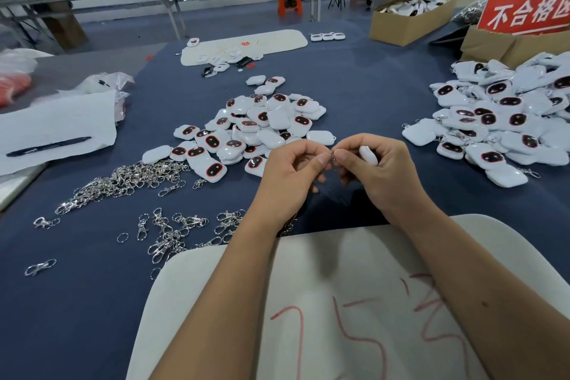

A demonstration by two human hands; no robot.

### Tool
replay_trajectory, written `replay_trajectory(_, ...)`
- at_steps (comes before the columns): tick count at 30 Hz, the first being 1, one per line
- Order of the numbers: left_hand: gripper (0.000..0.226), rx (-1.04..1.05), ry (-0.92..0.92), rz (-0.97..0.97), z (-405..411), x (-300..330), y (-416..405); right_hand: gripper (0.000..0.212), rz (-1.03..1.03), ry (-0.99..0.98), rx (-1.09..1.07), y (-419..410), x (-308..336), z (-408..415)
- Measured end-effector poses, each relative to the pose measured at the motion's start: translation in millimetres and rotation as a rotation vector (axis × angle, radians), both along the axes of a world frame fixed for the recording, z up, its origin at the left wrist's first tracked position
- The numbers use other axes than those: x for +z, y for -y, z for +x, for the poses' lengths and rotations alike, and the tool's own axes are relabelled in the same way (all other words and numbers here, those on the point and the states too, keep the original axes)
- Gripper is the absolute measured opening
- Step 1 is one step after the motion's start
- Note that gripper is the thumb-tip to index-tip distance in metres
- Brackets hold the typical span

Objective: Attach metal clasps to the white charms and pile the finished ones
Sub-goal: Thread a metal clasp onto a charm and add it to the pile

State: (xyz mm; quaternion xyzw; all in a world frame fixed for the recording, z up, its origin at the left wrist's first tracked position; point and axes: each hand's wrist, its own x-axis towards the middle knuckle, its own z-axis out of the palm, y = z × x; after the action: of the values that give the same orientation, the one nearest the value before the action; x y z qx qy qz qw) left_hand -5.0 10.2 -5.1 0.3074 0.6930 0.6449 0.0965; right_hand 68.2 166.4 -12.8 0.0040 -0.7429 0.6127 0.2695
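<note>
Above the table's near edge, over the blue cloth (pixel 354 89), both hands meet. The right hand (pixel 374 168) has its fingers curled round one white charm (pixel 368 154), of which only a rounded end shows. The left hand (pixel 290 173) pinches a small metal clasp (pixel 332 156) between thumb and forefinger, held against the right thumb tip; whether the clasp is already joined to the charm cannot be told.

A pile of charms (pixel 253 129) lies at the table's middle, just beyond the hands, most with a dark oval face up. A second, larger pile (pixel 505 114) lies at the right edge; several charms there show clasps. Loose clasps (pixel 129 179) are heaped toward the left edge, with more scattered nearer the near edge.

A white board (pixel 324 302) with red marks lies at the near edge under the forearms. A pen (pixel 49 146) rests on white paper (pixel 58 123) at the left edge. A cardboard box (pixel 410 17) and a red sign (pixel 527 11) stand at the far right corner.
</note>
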Motion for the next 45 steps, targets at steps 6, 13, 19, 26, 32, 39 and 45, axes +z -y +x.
replay_trajectory(6,0.012,0.005,0.024,0.020,-1,-2,0,0.009,-0.010,-0.011,0.008,0,0,0)
replay_trajectory(13,0.011,0.006,0.009,0.012,1,-1,1,0.009,-0.008,-0.008,0.006,1,0,1)
replay_trajectory(19,0.015,0.035,-0.033,-0.044,2,0,0,0.008,0.049,-0.016,-0.021,2,2,1)
replay_trajectory(26,0.017,0.152,-0.254,-0.154,5,-3,-4,0.009,0.186,-0.050,-0.079,3,1,2)
replay_trajectory(32,0.014,0.186,-0.356,-0.169,8,-1,-5,0.009,0.223,-0.089,-0.121,3,0,3)
replay_trajectory(39,0.014,0.198,-0.374,-0.101,12,1,-9,0.003,0.032,-0.101,-0.057,4,3,4)
replay_trajectory(45,0.016,0.218,-0.426,-0.127,12,1,-10,0.005,-0.041,-0.070,-0.001,3,2,3)
